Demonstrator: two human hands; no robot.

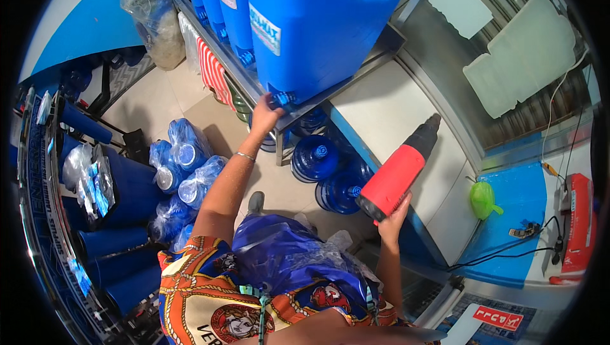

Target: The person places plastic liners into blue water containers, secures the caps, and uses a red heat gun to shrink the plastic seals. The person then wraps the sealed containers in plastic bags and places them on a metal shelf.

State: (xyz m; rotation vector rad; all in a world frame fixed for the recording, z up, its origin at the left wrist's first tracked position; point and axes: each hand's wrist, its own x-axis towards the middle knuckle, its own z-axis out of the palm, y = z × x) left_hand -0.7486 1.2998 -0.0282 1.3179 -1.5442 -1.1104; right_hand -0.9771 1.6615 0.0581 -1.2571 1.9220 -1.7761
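My left hand (267, 112) touches the blue cap or spout (284, 100) low on the front of a large blue plastic container (319, 35), its fingers around the near side. That container stands upright at the front corner of a stainless steel table (333, 91), its top opening without a lid. More slim blue containers (233, 9) with labels and low spouts stand in a row beside it. My right hand (394, 220) is closed on a red and black heat gun (395, 178), whose dark nozzle points up and right, away from the container.
Large round blue water bottles (314, 158) lie or stand beneath and beside the table. Plastic-wrapped blue containers (190, 154) are stacked on the floor at left, near dark blue bins (131, 187). A striped red cloth (215, 71) hangs from the table. Cables (500, 251) run along the right.
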